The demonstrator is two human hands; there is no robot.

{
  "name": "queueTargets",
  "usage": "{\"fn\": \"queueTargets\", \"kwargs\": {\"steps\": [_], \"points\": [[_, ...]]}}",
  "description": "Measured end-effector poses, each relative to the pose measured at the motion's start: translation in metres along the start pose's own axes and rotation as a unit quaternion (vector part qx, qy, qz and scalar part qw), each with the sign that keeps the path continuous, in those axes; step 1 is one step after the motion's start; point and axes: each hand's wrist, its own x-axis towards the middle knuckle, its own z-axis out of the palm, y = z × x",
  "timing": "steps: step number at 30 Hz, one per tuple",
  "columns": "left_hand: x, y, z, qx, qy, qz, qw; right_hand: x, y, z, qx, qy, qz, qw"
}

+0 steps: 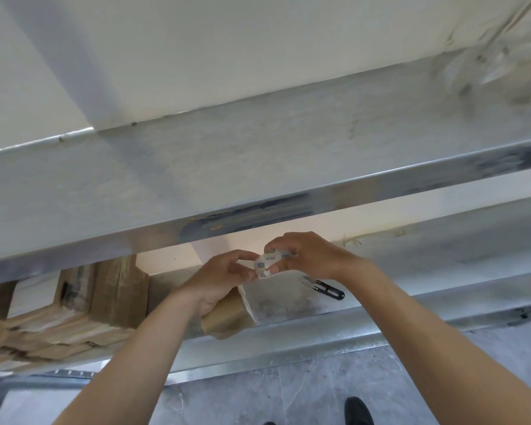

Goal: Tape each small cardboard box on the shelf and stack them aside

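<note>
While your arms reach in under the upper shelf [258, 167], both hands meet at the middle shelf level. Your left hand [218, 280] curls round a roll of brown tape [230, 317]; thumb and forefinger pinch together near the tape's free end. Roll sits at the front edge of the lower shelf [380, 305], tilted, white core rim facing right. Your right hand [307, 253] pinches a small white printed label/wrapper piece [269, 263] w/ blue marks; fingers curled on it, so grip clamped on that piece. Left fingertips touch the same piece at its left end. Cannot tell if the piece is joined to the tape end or separate.

Cardboard boxes [105, 289]: a group stands at the left of the lower shelf, partly hidden by the upper shelf's front rail; more flattened/stacked cardboard [43, 332] lies lower left, blurred. Boxes are well apart from your right hand, near the left forearm.

Thread snips [324, 288], black handle, lie on the lower shelf just right of the hands, not touched.

Crumpled clear plastic [485, 62] on the upper shelf, far right, blurred. Grey tiled floor [288, 394] below; dark shoe [357, 411] at bottom edge.
</note>
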Motion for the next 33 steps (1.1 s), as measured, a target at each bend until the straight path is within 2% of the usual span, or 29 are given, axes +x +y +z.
{"fn": "queueTargets", "kwargs": {"steps": [4,7,10,13,15,17,18,20,22,26,29,33], "points": [[-0.009,0.000,0.010,-0.057,0.094,0.005,0.994,-0.022,-0.007,0.002,0.021,0.050,0.011,0.998],[-0.016,0.003,0.015,-0.143,0.100,-0.012,0.985,-0.038,-0.014,0.002,0.049,0.086,0.003,0.995],[-0.026,0.006,0.021,-0.123,0.099,-0.017,0.987,-0.049,-0.018,0.003,0.083,0.119,-0.023,0.989],[-0.037,0.011,0.029,-0.111,0.132,0.040,0.984,-0.056,-0.018,0.007,0.122,0.147,-0.025,0.981],[-0.042,0.013,0.032,-0.037,0.174,0.082,0.981,-0.058,-0.016,0.010,0.138,0.159,-0.021,0.977],[-0.045,0.013,0.032,0.031,0.208,0.109,0.971,-0.060,-0.017,0.011,0.155,0.159,-0.013,0.975],[-0.047,0.015,0.032,0.030,0.217,0.111,0.969,-0.061,-0.017,0.010,0.161,0.159,-0.010,0.974],[-0.050,0.015,0.031,-0.054,0.197,0.107,0.973,-0.061,-0.018,0.009,0.184,0.154,-0.007,0.971],[-0.051,0.016,0.033,-0.129,0.176,0.108,0.970,-0.061,-0.018,0.009,0.259,0.143,0.005,0.955],[-0.051,0.014,0.038,-0.075,0.207,0.116,0.969,-0.057,-0.015,0.008,0.327,0.138,0.036,0.934],[-0.049,0.015,0.041,-0.113,0.224,0.123,0.960,-0.053,-0.013,0.007,0.350,0.135,0.037,0.926],[-0.049,0.016,0.043,-0.092,0.238,0.117,0.960,-0.047,-0.012,0.005,0.357,0.131,0.037,0.924]]}}
